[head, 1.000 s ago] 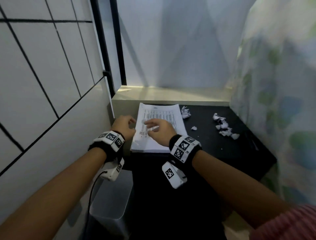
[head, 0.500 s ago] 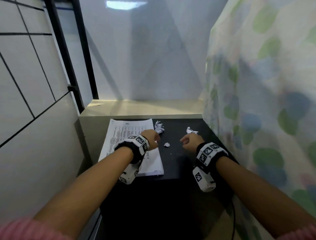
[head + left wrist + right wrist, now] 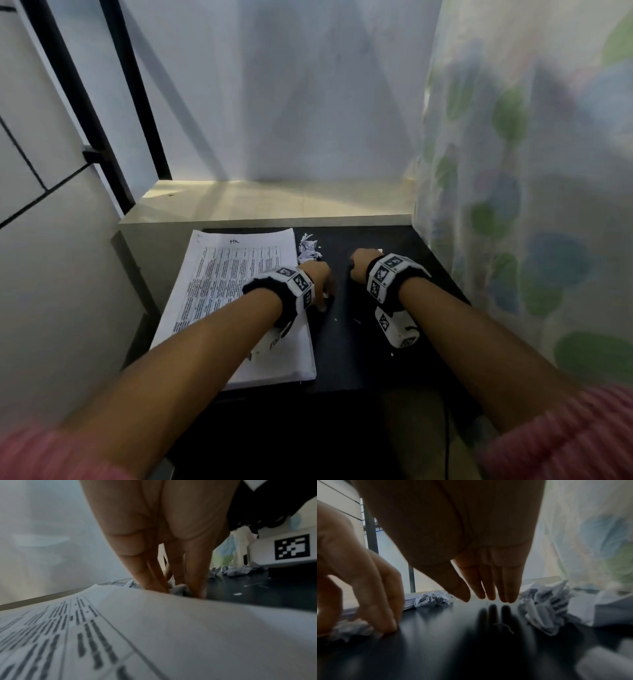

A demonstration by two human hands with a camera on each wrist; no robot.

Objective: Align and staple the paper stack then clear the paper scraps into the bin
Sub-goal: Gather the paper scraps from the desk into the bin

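Note:
A printed paper stack (image 3: 226, 274) lies on the left of the black table (image 3: 346, 363). My left hand (image 3: 323, 299) reaches down just off the stack's right edge, and its fingertips (image 3: 197, 588) pinch a small crumpled scrap (image 3: 178, 588) against the table. The right hand (image 3: 361, 269) hovers to the right, with straight fingers (image 3: 489, 592) pointing down just above the table and holding nothing. A crumpled scrap (image 3: 542, 608) sits right of those fingers. Another scrap (image 3: 310, 248) lies by the stack's far right corner. No bin or stapler shows.
A flowered curtain (image 3: 531, 171) hangs close along the table's right side. A pale ledge (image 3: 274, 202) runs behind the table, and a tiled wall (image 3: 51, 257) stands at the left. Tiny paper crumbs (image 3: 356, 321) dot the table between my hands.
Both hands left the paper stack. The left moved right and came down on the small scrap beside the stack; the right moved right toward the scraps there. My head turned right.

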